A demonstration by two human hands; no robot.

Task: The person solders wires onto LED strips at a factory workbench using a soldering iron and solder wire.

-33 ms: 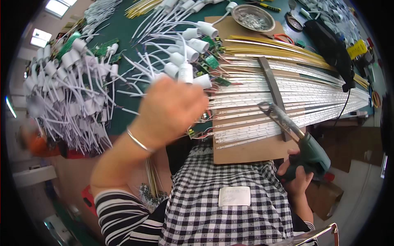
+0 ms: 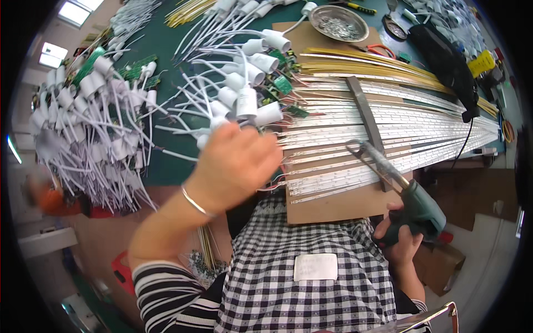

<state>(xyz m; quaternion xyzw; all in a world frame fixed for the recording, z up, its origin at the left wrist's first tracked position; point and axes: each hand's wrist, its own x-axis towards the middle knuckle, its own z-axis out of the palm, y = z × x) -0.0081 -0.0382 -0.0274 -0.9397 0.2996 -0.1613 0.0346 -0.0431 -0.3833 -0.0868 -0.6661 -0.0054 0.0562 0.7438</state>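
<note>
My left hand (image 2: pixel 239 161), with a bangle at the wrist, hovers by the near ends of the LED strips. Its fingers are curled and turned from view, so anything in them is hidden. Just beyond it lie white cylindrical lamp caps (image 2: pixel 268 114) with white wires and green circuit boards (image 2: pixel 283 84). In my right hand (image 2: pixel 408 244) is a green heat gun (image 2: pixel 422 208), its hooked metal nozzle pointing up-left over the strips. Silvery LED strips (image 2: pixel 333 119) fan out across a cardboard sheet (image 2: pixel 322 213), and a dark metal bar (image 2: pixel 367 116) lies across them.
A large heap of wired lamp caps (image 2: pixel 111 147) stands at the left. At the back are a metal bowl (image 2: pixel 363 33) of small parts and orange-handled pliers (image 2: pixel 383 51). A black object (image 2: pixel 447 66) and a yellow one (image 2: pixel 481 64) sit at the right.
My left hand has drawn slightly toward me, away from the lamp caps, showing more of them. My right hand and the heat gun have hardly moved.
</note>
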